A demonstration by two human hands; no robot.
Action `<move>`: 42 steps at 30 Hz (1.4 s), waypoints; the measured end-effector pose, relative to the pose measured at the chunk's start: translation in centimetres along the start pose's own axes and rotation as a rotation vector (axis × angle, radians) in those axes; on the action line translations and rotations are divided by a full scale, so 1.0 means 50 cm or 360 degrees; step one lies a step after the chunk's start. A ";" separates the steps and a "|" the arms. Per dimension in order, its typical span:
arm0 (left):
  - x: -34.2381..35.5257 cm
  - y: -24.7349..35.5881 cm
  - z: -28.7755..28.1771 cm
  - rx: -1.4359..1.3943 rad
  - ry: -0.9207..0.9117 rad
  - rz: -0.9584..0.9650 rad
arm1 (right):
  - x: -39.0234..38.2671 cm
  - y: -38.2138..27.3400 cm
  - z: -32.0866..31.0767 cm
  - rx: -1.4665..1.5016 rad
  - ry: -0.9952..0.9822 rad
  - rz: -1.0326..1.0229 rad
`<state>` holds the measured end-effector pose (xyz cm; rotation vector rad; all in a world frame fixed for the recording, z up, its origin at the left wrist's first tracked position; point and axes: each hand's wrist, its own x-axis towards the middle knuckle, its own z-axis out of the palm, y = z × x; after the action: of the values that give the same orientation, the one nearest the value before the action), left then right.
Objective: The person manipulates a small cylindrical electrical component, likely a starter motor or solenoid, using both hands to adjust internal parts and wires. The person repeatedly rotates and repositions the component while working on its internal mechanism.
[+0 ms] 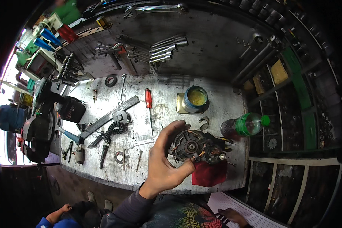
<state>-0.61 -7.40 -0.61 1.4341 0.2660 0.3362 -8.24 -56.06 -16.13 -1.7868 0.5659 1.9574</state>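
Observation:
My left hand [165, 163] reaches in from the lower edge, fingers and thumb wrapped round a dark, round electric motor [190, 146] with copper windings and a central shaft end. It is held above the bench, over a red cloth [209, 174] that shows partly beneath it. Low at the right of my torso, my right hand [233, 216] appears dim, close to a striped edge. Its grip cannot be made out. Close to the motor are a combination wrench [142, 143], a curved metal strip [204, 123] and an opened tub of yellowish grease [197, 98].
On the metal bench [163, 83] lie a red screwdriver [148, 99], a steel bar [114, 116], a coiled cord [116, 131] and pliers [69, 151]. A green-labelled bottle [247, 124] lies right. A cordless drill [57, 98] is left. Another person's hand [66, 208] shows lower left.

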 end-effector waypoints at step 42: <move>-0.116 0.049 -0.198 0.0259 0.0247 -0.0360 | -0.466 -0.796 0.001 -0.0323 0.0233 -0.2055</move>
<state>-9.86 -0.24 0.52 1.5222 0.5882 0.2444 16.04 -24.08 6.59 -1.6805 -0.6649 0.9725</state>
